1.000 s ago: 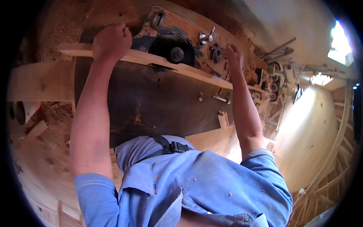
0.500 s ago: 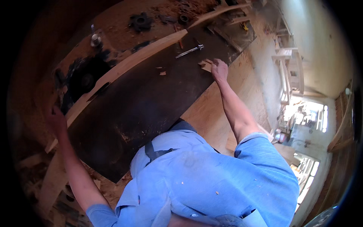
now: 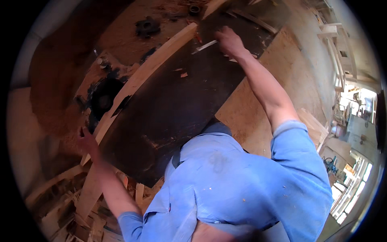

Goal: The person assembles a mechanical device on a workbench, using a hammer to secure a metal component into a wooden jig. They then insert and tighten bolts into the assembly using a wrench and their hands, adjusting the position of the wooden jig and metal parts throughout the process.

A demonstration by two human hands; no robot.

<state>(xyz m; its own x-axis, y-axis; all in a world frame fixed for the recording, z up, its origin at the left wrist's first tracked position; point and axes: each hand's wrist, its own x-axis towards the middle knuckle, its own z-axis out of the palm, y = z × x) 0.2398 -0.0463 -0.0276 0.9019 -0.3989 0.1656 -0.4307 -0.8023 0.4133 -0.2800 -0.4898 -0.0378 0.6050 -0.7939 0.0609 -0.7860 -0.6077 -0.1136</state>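
Note:
A long, slightly curved wooden board stands along the far side of the dark work surface. My left hand is beside the board's near left end, slightly blurred, its thumb and fingers apart. Whether it touches the board is unclear. On the dark surface at the far right lies a metal wrench. My right hand has its fingers curled over the wrench's right end, hiding it. Partly covered by the right wrist, a pale wood offcut rests on the surface.
A dark round cutter opening sits behind the board, with a metal fitting nearby. Sawdust surrounds a toothed black cutter head. Wood scraps lie at lower left. A wooden panel borders the surface on the right.
My right hand has left the wood offcut and moved left to the wrench's end. My left hand stays near the board's end, its fingers now more visible. The whole view has turned somewhat.

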